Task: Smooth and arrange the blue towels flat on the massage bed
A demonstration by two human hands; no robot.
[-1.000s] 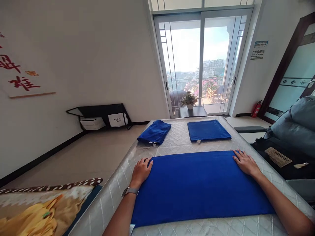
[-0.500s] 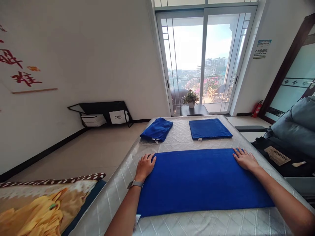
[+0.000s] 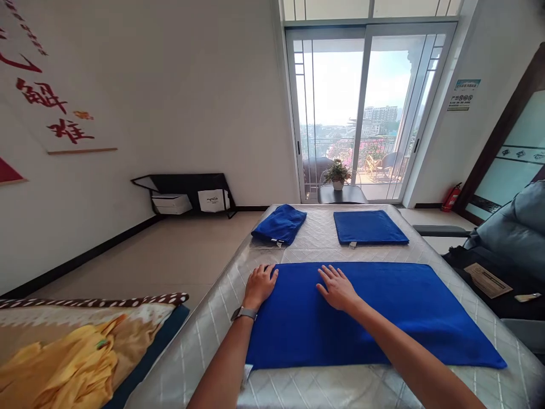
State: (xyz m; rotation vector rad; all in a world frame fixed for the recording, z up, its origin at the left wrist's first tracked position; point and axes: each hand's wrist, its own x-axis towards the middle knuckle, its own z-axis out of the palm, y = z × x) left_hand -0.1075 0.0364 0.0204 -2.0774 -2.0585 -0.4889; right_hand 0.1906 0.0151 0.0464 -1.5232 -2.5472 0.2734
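A blue cloth [image 3: 298, 318], folded into a long flat rectangle, lies across the near part of a white quilted mattress [image 3: 213, 335]. My left hand [image 3: 260, 285] rests at the cloth's far left corner, fingers stretched out, with a watch on the wrist. On top of the cloth, left of its middle and close to the far edge, my right hand [image 3: 338, 288] lies with fingers spread. Farther back on the mattress are a loosely folded blue cloth [image 3: 281, 223] at left and a neatly squared blue cloth [image 3: 369, 226] at right, each showing a small white tag.
Yellow clothing [image 3: 80, 363] lies on a patterned blanket [image 3: 140, 324] at lower left. A grey armchair [image 3: 515, 227] stands close on the right with a cardboard piece [image 3: 487, 280] on it. Beyond the mattress, a potted plant [image 3: 338, 173] sits on a chair before the glass doors.
My right hand has moved left across the cloth from its far right corner. My left hand stays at the left corner. The view has shifted slightly.
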